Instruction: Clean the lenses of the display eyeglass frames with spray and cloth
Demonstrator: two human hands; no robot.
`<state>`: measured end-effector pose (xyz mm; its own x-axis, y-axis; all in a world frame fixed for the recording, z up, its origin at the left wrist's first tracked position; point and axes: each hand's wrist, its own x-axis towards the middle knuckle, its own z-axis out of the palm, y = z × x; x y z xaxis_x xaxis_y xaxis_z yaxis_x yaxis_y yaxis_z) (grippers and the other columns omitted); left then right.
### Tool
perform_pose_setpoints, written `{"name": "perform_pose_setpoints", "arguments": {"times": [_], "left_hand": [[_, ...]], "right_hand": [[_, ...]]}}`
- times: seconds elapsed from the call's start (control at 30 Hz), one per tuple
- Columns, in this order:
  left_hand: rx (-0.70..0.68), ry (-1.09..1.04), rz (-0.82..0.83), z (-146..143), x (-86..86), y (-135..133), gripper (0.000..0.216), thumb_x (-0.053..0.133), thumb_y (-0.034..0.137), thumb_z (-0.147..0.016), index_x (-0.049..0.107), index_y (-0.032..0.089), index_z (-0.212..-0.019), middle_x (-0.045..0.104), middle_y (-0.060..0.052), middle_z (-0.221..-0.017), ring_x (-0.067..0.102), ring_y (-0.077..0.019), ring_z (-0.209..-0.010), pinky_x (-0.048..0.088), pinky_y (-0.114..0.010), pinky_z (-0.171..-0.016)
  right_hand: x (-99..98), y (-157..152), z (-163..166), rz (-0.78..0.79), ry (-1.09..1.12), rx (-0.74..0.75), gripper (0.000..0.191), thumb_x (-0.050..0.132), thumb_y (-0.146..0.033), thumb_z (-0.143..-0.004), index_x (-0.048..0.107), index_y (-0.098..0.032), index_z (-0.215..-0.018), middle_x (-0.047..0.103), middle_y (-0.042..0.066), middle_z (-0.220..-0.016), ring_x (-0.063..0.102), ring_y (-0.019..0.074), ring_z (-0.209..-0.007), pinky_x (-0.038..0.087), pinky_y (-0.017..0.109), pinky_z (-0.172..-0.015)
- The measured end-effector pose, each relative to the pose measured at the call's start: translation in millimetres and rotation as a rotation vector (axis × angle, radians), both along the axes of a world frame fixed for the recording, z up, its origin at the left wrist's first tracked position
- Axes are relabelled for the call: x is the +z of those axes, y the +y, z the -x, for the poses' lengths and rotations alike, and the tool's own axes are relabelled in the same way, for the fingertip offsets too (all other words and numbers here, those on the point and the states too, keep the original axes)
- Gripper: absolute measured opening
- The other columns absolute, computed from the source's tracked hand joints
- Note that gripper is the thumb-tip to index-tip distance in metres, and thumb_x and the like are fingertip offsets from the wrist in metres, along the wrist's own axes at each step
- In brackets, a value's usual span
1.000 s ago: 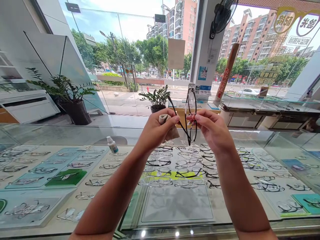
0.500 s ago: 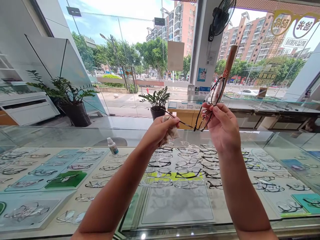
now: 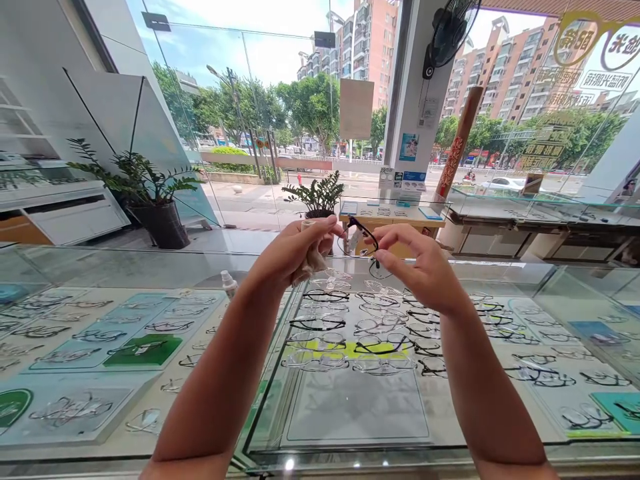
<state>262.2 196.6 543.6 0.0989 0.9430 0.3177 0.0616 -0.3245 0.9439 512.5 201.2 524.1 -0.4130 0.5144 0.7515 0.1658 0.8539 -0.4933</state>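
1. Left hand: fingers closed round a cloth, tips pinching the left end of black-rimmed glasses; right hand pinches their right end, thumb against forefinger
2. Glasses held mid-air, centre, above the far part of a glass counter
3. Risk, as a judgement: such light pinches could slip, dropping the frame onto the glass; twisting might bend it

A head-worn camera looks forward and slightly down from the person's own standpoint, close on the left hand and right hand raised above the glass tabletop, facing the shopfront windows.
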Motion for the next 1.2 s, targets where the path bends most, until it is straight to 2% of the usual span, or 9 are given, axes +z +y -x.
{"name": "perform_pose_setpoints", "arguments": {"times": [0.1,0.2,0.4,0.63,0.8,0.97,1.07,1.2], "left_hand": [[-0.029,-0.039,0.074,-1.7,0.2,-0.2,0.055,0.08,0.073,-0.078,0.067,0.02,-0.079,0.042,0.003,-0.06,0.037,-0.0094,-0.05,0.028,-0.023,-0.044],[-0.076,-0.015,0.152,-2.2,0.2,-1.9,0.055,0.082,0.073,-0.074,0.067,0.021,-0.073,0.037,0.004,-0.056,0.033,-0.0097,-0.048,0.029,-0.024,-0.045],[-0.205,0.005,0.241,-0.6,-2.1,-3.7,0.053,0.089,0.069,-0.07,0.073,0.019,-0.072,0.024,0.008,-0.049,0.02,-0.0072,-0.045,0.022,-0.024,-0.044],[-0.197,0.009,0.25,9.0,-4.7,-2.6,0.044,0.09,0.061,-0.072,0.074,0.02,-0.075,0.028,0.007,-0.052,0.023,-0.0084,-0.046,0.03,-0.026,-0.045],[-0.244,-0.05,0.254,6.9,-3.6,-3.3,0.047,0.097,0.058,-0.066,0.072,0.019,-0.074,0.037,0.006,-0.058,0.025,-0.0062,-0.049,0.029,-0.023,-0.044],[-0.209,-0.111,0.106,-0.3,-4.0,-0.8,0.047,0.097,0.057,-0.068,0.071,0.02,-0.078,0.036,0.007,-0.056,0.026,-0.0055,-0.048,0.026,-0.022,-0.045],[-0.134,-0.121,0.022,-5.8,-3.0,-3.2,0.048,0.098,0.057,-0.067,0.07,0.019,-0.079,0.037,0.008,-0.054,0.028,-0.0054,-0.046,0.022,-0.022,-0.044],[-0.067,-0.095,-0.025,-11.8,-0.4,-10.3,0.047,0.094,0.058,-0.069,0.068,0.02,-0.08,0.039,0.008,-0.054,0.033,-0.0071,-0.045,0.022,-0.024,-0.043]], "right_hand": [[-0.4,-1.6,0.9,-0.09,-0.133,0.0,0.01,0.066,-0.03,-0.104,0.066,-0.027,-0.095,0.08,0.007,-0.132,0.065,0.03,-0.139,0.048,0.057,-0.119],[0.5,-1.9,1.3,-0.118,-0.239,0.006,0.011,0.063,-0.027,-0.105,0.065,-0.027,-0.093,0.079,0.007,-0.136,0.059,0.0303,-0.148,0.044,0.06,-0.124],[2.5,-2.6,1.1,-0.179,-0.325,0.007,0.014,0.061,-0.025,-0.105,0.063,-0.028,-0.092,0.076,0.007,-0.143,0.053,0.031,-0.155,0.042,0.065,-0.127],[2.8,-5.0,0.2,-0.183,-0.347,0.002,0.013,0.064,-0.022,-0.102,0.066,-0.028,-0.091,0.072,0.006,-0.152,0.048,0.0306,-0.16,0.037,0.064,-0.133],[3.1,-3.4,-1.2,-0.219,-0.347,-0.044,0.013,0.064,-0.025,-0.104,0.066,-0.027,-0.091,0.07,0.007,-0.153,0.048,0.0325,-0.159,0.035,0.064,-0.133],[4.8,-4.1,-1.0,-0.201,-0.338,-0.069,0.014,0.063,-0.024,-0.102,0.061,-0.027,-0.088,0.075,0.008,-0.139,0.058,0.0331,-0.145,0.039,0.061,-0.127],[4.1,-3.4,0.5,-0.131,-0.322,-0.06,0.016,0.061,-0.021,-0.099,0.055,-0.027,-0.085,0.078,0.007,-0.12,0.067,0.0293,-0.121,0.047,0.053,-0.111],[2.8,-0.6,-0.1,-0.032,-0.296,-0.024,0.014,0.06,-0.027,-0.099,0.058,-0.026,-0.085,0.075,0.003,-0.095,0.065,0.0241,-0.092,0.049,0.045,-0.089]]}}
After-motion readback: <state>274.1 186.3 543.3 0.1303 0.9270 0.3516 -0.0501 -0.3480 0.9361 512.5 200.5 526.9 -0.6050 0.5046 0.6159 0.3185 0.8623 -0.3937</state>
